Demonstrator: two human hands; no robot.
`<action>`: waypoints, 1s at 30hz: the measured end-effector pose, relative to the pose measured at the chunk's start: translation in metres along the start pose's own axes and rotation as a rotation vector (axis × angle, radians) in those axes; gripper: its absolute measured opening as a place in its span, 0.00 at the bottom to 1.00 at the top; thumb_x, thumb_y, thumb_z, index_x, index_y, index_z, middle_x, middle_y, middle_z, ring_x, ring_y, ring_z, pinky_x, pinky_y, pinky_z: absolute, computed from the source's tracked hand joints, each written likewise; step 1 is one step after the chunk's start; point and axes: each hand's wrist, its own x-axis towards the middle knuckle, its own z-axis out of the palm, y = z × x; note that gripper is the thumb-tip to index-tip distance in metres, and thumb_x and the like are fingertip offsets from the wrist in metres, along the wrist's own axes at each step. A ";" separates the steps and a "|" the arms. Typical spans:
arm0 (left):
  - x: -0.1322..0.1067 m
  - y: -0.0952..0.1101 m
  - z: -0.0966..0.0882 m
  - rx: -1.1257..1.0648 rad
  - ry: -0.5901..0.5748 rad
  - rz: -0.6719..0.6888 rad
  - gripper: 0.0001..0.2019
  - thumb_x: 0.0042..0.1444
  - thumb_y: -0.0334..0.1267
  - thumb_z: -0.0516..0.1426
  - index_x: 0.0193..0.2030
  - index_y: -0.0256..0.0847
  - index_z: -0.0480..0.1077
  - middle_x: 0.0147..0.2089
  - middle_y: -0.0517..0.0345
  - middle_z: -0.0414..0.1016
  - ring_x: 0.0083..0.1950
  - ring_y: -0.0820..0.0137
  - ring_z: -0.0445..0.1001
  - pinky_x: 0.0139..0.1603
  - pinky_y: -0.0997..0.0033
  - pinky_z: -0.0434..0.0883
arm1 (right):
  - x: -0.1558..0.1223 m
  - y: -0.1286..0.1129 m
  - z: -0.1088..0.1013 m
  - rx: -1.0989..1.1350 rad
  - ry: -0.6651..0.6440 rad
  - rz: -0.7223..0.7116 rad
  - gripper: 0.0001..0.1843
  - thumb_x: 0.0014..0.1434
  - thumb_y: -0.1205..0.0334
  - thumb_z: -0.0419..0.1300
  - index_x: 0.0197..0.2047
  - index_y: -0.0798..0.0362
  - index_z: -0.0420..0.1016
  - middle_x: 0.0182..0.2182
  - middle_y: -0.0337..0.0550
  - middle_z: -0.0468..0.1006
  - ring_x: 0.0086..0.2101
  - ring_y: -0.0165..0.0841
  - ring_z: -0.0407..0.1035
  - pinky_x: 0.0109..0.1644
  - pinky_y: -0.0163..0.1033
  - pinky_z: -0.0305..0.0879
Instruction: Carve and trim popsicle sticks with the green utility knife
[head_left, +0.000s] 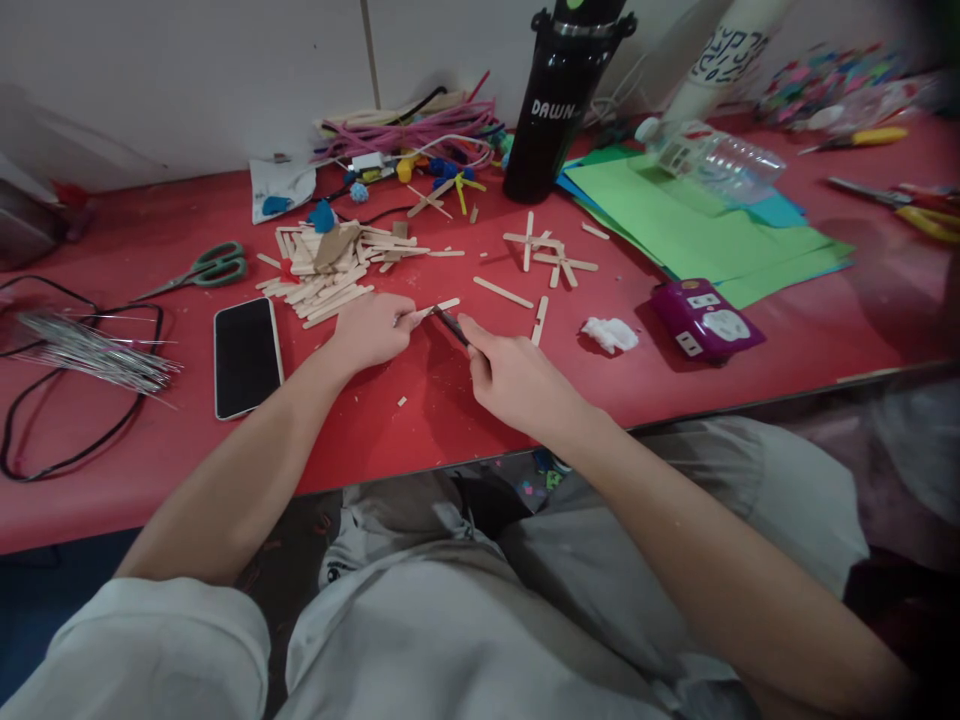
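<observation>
My left hand [375, 328] is closed, its fingers pinching a wooden craft stick [448, 303] just above the table. In my right hand [517, 375] is a dark, slim craft knife [451, 326], its front end meeting the stick close to my left fingertips. My fingers hide part of both things, and the blade is too small to make out. Behind my left hand lies a loose pile of craft sticks [330, 290]. Single sticks [502, 292] lie beyond my right hand, near crossed sticks [530, 240] joined into star shapes. A small wood chip [402, 401] is on the table.
Left of my left arm are a phone [247, 357], green-handled scissors [217, 267] and thin wires [101, 350]. A black bottle [559, 110] stands at the back. Rightward are a purple socket box [705, 318], white fluff [609, 335], green paper [675, 225] and a plastic bottle [720, 160].
</observation>
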 end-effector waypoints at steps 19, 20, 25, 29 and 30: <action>-0.002 0.001 -0.001 0.027 -0.004 -0.017 0.15 0.62 0.44 0.47 0.30 0.42 0.70 0.32 0.51 0.76 0.37 0.62 0.72 0.30 0.65 0.51 | -0.003 0.010 0.005 0.089 0.071 -0.057 0.32 0.64 0.67 0.47 0.71 0.58 0.59 0.34 0.51 0.82 0.29 0.37 0.73 0.34 0.37 0.62; -0.002 0.001 -0.001 0.026 -0.006 -0.017 0.16 0.62 0.44 0.47 0.30 0.42 0.70 0.32 0.51 0.76 0.38 0.61 0.72 0.30 0.65 0.52 | -0.003 0.012 0.005 0.108 0.080 -0.062 0.32 0.64 0.67 0.46 0.71 0.58 0.59 0.33 0.50 0.82 0.27 0.35 0.72 0.33 0.37 0.62; -0.001 0.001 -0.002 0.010 -0.018 -0.035 0.16 0.62 0.45 0.47 0.30 0.42 0.71 0.33 0.52 0.76 0.37 0.62 0.72 0.30 0.65 0.53 | -0.002 0.012 0.004 0.130 0.100 -0.049 0.32 0.64 0.66 0.46 0.70 0.59 0.60 0.30 0.48 0.81 0.23 0.33 0.68 0.31 0.36 0.60; 0.000 0.001 -0.001 0.004 -0.014 -0.026 0.17 0.62 0.46 0.46 0.29 0.42 0.69 0.33 0.52 0.76 0.36 0.62 0.71 0.30 0.65 0.53 | -0.001 0.011 0.004 0.121 0.089 -0.050 0.32 0.64 0.66 0.46 0.70 0.60 0.59 0.30 0.49 0.81 0.22 0.33 0.67 0.30 0.37 0.59; 0.000 0.001 -0.001 0.007 -0.012 -0.025 0.17 0.62 0.46 0.46 0.29 0.42 0.69 0.33 0.52 0.76 0.36 0.62 0.71 0.30 0.65 0.53 | -0.001 0.011 0.004 0.120 0.089 -0.052 0.32 0.64 0.66 0.46 0.71 0.59 0.59 0.30 0.49 0.81 0.23 0.33 0.68 0.30 0.37 0.59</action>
